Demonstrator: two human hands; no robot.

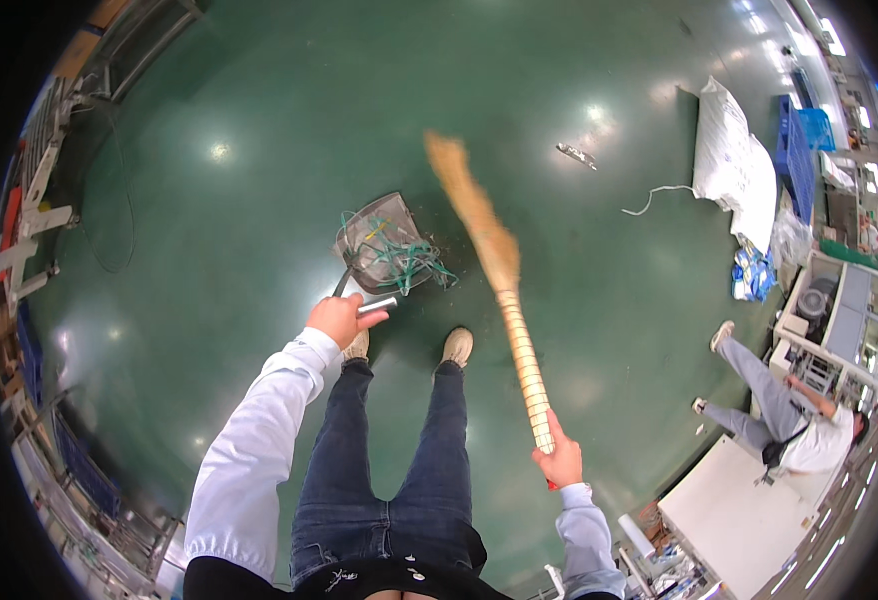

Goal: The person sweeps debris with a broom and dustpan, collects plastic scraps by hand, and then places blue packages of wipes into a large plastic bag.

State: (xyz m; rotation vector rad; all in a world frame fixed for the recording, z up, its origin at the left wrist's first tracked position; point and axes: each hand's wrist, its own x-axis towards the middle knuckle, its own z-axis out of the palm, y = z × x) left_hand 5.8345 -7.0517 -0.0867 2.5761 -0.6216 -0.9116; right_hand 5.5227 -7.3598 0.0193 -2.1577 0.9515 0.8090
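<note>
My left hand (337, 321) is closed around the handle of a grey dustpan (391, 209), which sits just in front of my feet. Tangled green strapping strips (409, 262) lie in the pan, with some spilling over its right edge, and a small yellow piece is among them. In my right hand (561, 463) is the bound handle of a straw broom (486, 235). Its bristles reach forward and left, to the right of the dustpan and apart from it; they look slightly blurred. Small bits of debris are scattered on the floor between pan and broom.
A flat scrap (576, 156) lies on the green floor ahead. To the right are a white sack (727, 150) with a trailing cord, a blue pallet (793, 160), and a machine (839, 310). Another person (809, 435) is by a white table (734, 510). Metal frames (34, 235) line the left.
</note>
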